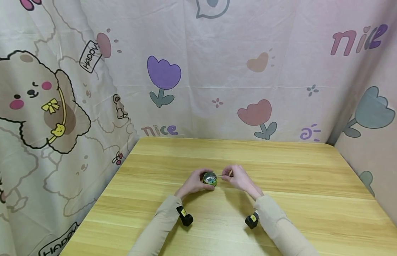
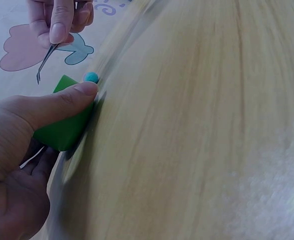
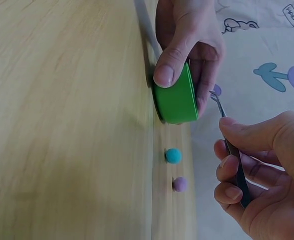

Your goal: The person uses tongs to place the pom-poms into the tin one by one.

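Note:
My left hand point(image 1: 196, 182) holds a small round green tin point(image 3: 178, 102) on the table, thumb on one side and fingers on the other. From above, the open tin shows a shiny inside with small teal and pale bits, too small to make out. Thumb and fingers of my right hand point(image 1: 238, 177) pinch dark metal tweezers point(image 3: 235, 162). Their bent tips are slightly parted above the tin's rim, with nothing visible between them. Beside the tin, in the right wrist view, lie a teal ball point(image 3: 173, 156) and a purple ball point(image 3: 180, 184).
The wooden table point(image 1: 297, 199) runs back to a printed curtain point(image 1: 211, 71), which also hangs along the left and right sides. A black wrist camera point(image 1: 185, 217) sits on the left sleeve and another point(image 1: 252, 220) on the right.

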A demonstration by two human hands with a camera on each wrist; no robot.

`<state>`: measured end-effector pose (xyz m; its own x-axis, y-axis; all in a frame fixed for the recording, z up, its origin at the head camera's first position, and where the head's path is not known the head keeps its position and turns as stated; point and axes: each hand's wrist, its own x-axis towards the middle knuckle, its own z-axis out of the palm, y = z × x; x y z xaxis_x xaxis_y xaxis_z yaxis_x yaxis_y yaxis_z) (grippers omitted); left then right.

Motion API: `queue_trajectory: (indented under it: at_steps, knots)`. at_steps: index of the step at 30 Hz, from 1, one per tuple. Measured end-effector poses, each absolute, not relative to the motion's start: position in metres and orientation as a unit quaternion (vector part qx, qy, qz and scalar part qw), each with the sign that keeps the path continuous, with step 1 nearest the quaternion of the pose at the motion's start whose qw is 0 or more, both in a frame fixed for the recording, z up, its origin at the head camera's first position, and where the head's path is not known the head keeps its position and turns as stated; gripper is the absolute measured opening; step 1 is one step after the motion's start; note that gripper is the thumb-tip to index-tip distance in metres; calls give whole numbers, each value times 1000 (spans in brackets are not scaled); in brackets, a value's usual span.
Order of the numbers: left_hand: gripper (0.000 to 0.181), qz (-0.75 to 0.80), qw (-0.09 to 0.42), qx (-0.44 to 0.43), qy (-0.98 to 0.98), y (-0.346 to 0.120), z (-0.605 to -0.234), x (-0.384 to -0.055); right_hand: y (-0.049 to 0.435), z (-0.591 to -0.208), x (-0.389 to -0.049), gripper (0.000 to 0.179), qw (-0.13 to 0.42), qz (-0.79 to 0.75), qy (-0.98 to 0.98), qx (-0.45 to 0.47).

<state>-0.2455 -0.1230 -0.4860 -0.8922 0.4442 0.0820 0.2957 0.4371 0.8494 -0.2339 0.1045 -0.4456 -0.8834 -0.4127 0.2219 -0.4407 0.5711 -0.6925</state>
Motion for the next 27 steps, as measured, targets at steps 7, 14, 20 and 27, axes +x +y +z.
queue_trajectory:
  at_steps: [7, 14, 20, 27]
  knots:
    - [69, 480, 77, 225, 844, -124, -486, -245, 108, -445, -231, 8, 14, 399, -889, 225]
    - [70, 479, 80, 218, 846, -124, -486, -245, 113, -447, -229, 6, 12, 410, -888, 208]
    - [70, 483, 83, 216, 844, -123, -486, -245, 119, -449, -230, 5, 1, 418, -889, 187]
    - [70, 483, 80, 218, 844, -123, -487, -245, 124, -450, -229, 5, -8, 423, -887, 183]
